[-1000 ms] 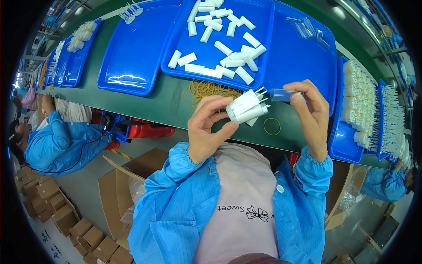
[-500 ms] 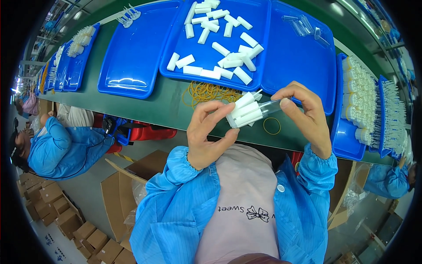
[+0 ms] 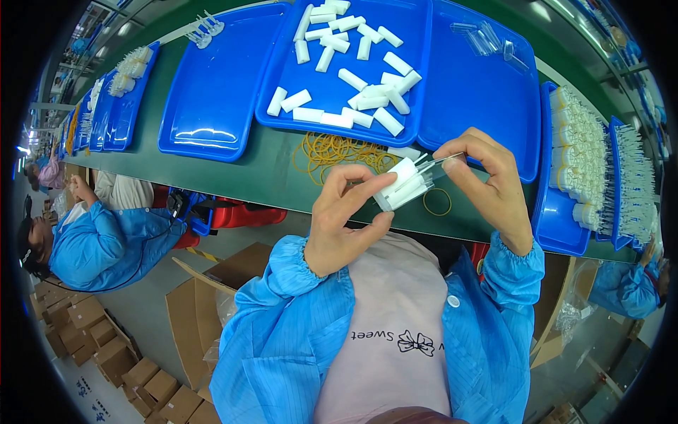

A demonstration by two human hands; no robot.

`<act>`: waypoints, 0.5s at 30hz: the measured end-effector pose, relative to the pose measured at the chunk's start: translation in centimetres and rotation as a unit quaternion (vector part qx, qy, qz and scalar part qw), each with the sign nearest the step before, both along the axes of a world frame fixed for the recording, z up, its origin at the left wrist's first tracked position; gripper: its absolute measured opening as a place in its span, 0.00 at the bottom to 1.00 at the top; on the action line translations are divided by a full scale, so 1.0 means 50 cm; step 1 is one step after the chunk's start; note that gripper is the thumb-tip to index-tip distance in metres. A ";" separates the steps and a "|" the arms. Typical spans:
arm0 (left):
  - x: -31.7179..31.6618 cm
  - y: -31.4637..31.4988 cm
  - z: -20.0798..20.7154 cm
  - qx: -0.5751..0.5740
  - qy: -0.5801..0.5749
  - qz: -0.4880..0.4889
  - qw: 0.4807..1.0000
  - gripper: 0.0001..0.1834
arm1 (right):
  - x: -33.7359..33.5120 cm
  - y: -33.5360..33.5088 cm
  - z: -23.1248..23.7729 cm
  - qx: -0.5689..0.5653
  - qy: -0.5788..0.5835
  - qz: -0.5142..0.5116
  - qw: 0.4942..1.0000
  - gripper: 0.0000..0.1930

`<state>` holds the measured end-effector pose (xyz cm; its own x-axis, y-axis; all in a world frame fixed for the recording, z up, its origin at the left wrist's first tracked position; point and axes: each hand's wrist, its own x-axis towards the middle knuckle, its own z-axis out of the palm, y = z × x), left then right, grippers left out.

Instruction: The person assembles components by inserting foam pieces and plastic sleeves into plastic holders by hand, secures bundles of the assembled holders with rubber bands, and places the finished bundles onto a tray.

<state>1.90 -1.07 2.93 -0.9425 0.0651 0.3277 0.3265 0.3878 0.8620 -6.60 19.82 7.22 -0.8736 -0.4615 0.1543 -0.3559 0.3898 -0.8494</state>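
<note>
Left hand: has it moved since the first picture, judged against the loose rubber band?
Yes: the left hand has shifted slightly right, closer to the loose rubber band.

A second ago we had the clear tube [image 3: 433, 165] just beyond the tips of the white pieces [image 3: 405, 186]; now it reaches in among those tips, though we cannot tell how far. Our right hand [image 3: 486, 180] has moved leftward, and our left hand [image 3: 344, 218] has shifted rightward, narrowing the gap.

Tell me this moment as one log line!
left hand: holding white cylinder bundle | right hand: pinching clear plastic piece | table: yellow rubber bands, blue tray
</note>
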 end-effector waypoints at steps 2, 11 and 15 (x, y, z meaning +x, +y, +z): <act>-0.001 0.003 -0.002 0.004 -0.001 -0.001 1.000 0.27 | -0.001 0.000 -0.003 0.005 -0.005 -0.008 1.000 0.05; -0.006 0.009 0.012 -0.037 0.030 0.014 0.999 0.28 | 0.005 -0.001 -0.029 -0.104 -0.068 -0.020 0.992 0.06; 0.003 0.011 0.004 0.003 0.008 0.005 1.000 0.28 | 0.013 0.002 -0.008 -0.041 -0.026 -0.017 0.999 0.06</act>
<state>2.06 -0.51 3.11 -0.9378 0.0547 0.3429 0.3365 0.3863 0.8588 -5.97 19.93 6.83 -0.8961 -0.4199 0.1440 -0.2978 0.3282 -0.8964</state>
